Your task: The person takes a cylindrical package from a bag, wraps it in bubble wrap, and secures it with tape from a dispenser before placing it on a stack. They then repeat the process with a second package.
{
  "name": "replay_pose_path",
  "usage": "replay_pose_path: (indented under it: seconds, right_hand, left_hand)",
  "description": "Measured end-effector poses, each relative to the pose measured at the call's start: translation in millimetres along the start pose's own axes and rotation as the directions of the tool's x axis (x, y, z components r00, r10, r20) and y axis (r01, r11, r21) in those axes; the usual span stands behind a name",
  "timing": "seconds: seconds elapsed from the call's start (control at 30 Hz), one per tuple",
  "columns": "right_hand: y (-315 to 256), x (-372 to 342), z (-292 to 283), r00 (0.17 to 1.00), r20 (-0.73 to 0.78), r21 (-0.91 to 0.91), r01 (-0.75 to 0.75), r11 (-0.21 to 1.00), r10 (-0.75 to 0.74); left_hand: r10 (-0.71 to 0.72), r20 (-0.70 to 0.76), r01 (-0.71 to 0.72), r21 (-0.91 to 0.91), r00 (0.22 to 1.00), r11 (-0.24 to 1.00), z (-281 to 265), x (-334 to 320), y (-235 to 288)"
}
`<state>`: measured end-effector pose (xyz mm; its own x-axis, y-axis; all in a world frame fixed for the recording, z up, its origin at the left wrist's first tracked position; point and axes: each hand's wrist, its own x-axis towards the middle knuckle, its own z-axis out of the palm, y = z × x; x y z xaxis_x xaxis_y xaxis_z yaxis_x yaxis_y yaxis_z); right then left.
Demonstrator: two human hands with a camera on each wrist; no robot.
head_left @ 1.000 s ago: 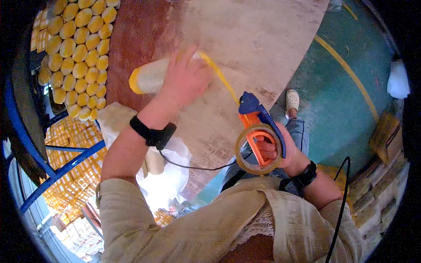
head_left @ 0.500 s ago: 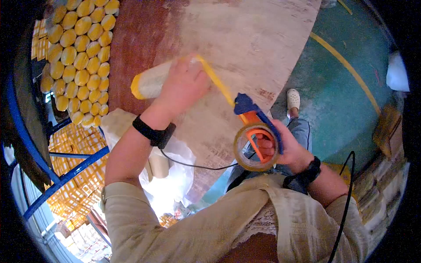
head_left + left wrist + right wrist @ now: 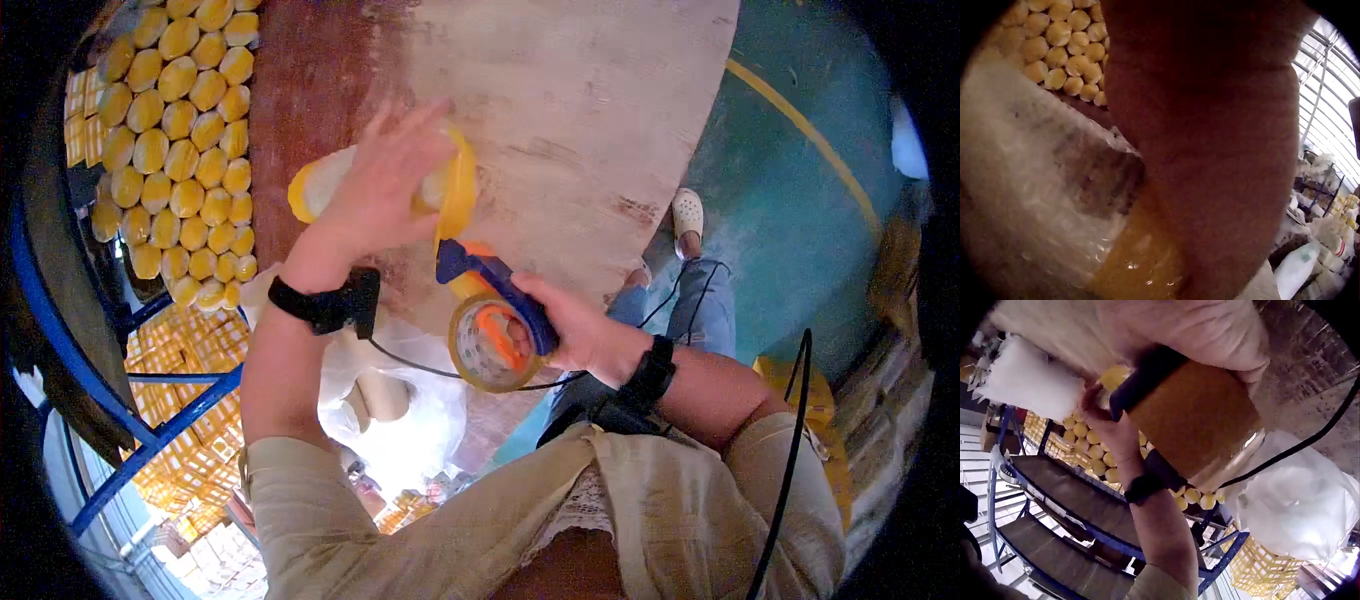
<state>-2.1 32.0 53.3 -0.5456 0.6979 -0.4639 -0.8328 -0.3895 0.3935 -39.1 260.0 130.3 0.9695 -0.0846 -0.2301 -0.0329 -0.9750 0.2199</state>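
Observation:
A clear-wrapped roll with yellow ends (image 3: 312,190) lies on the table under the left hand (image 3: 383,192), whose blurred fingers are extended across it. Yellow tape (image 3: 460,190) runs over the roll's right end down to the blue head of a tape dispenser (image 3: 500,285). The right hand (image 3: 575,330) grips the dispenser's orange handle through the tape roll. In the left wrist view the plastic wrap (image 3: 1035,156) and yellow tape (image 3: 1141,256) show beside the left hand (image 3: 1204,156). The right wrist view has the tape roll (image 3: 1197,425) below the right hand (image 3: 1210,331).
Stacked yellow-ended rolls (image 3: 180,160) line the table's left side (image 3: 310,60). Blue rack bars (image 3: 170,420) and yellow crates stand beyond. A white plastic bag (image 3: 430,420) is near the table's lower edge. A black cable (image 3: 800,430) hangs by the right arm.
The right hand has brought the dispenser left, close against the roll's right end, and the tape span is shorter. The left hand's fingers have spread and shifted slightly left.

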Motion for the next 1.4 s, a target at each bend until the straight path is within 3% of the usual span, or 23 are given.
replay_pose_path:
  seconds: [0.03, 0.13, 0.17, 0.23, 0.33, 0.43, 0.53, 0.67, 0.73, 0.77, 0.83, 0.87, 0.97, 1.03, 1.1, 1.13, 1.17, 1.23, 1.37, 1.4]
  right_hand:
    - [2, 5, -6, 1.000, 0.021, -0.056, 0.018, 0.998, -0.017]
    - [6, 15, -29, 0.945, 0.316, 0.155, -0.142, 0.978, 0.087]
    - [8, 14, -30, 0.958, 0.271, 0.133, -0.129, 0.983, 0.089]
    - [8, 11, -27, 0.981, 0.175, 0.085, -0.103, 0.991, 0.087]
    - [8, 7, -31, 0.943, 0.307, 0.085, -0.159, 0.984, 0.126]
    - [8, 3, -27, 0.934, 0.338, 0.105, -0.162, 0.981, 0.118]
    - [9, 6, -31, 0.869, 0.475, 0.185, -0.254, 0.949, 0.140]
    - [11, 10, -25, 0.922, 0.371, 0.058, -0.143, 0.988, 0.112]
    - [9, 6, -23, 0.971, 0.223, -0.009, -0.088, 0.996, 0.088]
    - [9, 6, -24, 0.963, 0.252, 0.000, -0.103, 0.995, 0.100]
    - [10, 7, -30, 0.943, 0.304, 0.017, -0.149, 0.989, 0.137]
    - [12, 8, -31, 0.954, 0.260, 0.016, -0.158, 0.987, 0.148]
    - [12, 10, -25, 0.972, 0.164, 0.026, -0.173, 0.985, 0.167]
    - [11, 6, -16, 0.978, 0.139, 0.071, -0.165, 0.984, 0.154]
    - [6, 18, -32, 0.913, 0.408, 0.178, -0.084, 0.980, 0.004]
    - [1, 28, -42, 0.847, 0.525, 0.236, -0.056, 0.970, -0.078]
    - [-9, 45, -53, 0.730, 0.677, 0.306, -0.160, 0.939, -0.096]
    - [-29, 16, -12, 0.787, 0.594, 0.262, 0.012, 0.965, -0.170]
    - [-24, 25, -16, 0.678, 0.698, 0.235, 0.085, 0.968, -0.229]
    - [-12, 19, -15, 0.770, 0.600, 0.187, 0.129, 0.974, -0.217]
  left_hand:
    - [-0.034, 0.032, 0.034, -0.013, 0.999, 0.999, -6, -3, 4]
    - [-0.060, 0.002, 0.060, -0.141, 0.998, 0.988, 0, -18, 0]
    - [-0.059, -0.029, 0.052, -0.202, 0.998, 0.978, 4, -23, -2]
    - [-0.066, -0.004, 0.065, -0.094, 0.998, 0.993, -1, -21, 1]
    - [-0.064, 0.065, 0.067, -0.032, 0.996, 0.997, -2, -22, 0]
    - [-0.085, 0.122, 0.089, -0.029, 0.989, 0.996, 0, -21, 1]
    - [-0.091, 0.175, 0.089, 0.019, 0.980, 0.996, -1, -16, 7]
    - [-0.112, 0.189, 0.110, 0.023, 0.976, 0.994, -3, -14, 13]
    - [-0.237, 0.108, 0.251, -0.141, 0.965, 0.958, -7, -27, 15]
    - [-0.303, 0.081, 0.314, -0.231, 0.949, 0.921, -9, -36, 14]
    - [-0.279, 0.048, 0.277, 0.042, 0.959, 0.960, -11, -50, 6]
    - [-0.268, 0.033, 0.258, 0.179, 0.963, 0.949, -10, -56, 3]
    - [-0.367, 0.163, 0.340, 0.172, 0.916, 0.925, 2, -60, -16]
    - [-0.417, 0.143, 0.418, 0.030, 0.897, 0.908, -4, -48, -23]
    - [-0.540, 0.150, 0.557, -0.103, 0.828, 0.824, -2, -40, -29]
    - [-0.628, 0.172, 0.650, -0.157, 0.759, 0.744, 0, -36, -33]
    - [-0.703, 0.196, 0.730, -0.205, 0.683, 0.652, 1, -33, -36]
    - [-0.716, 0.141, 0.701, -0.401, 0.684, 0.590, 15, -36, -40]
    - [-0.783, 0.163, 0.703, -0.573, 0.601, 0.420, 10, -31, -20]
    - [-0.780, 0.169, 0.691, -0.601, 0.602, 0.402, 12, -34, -22]
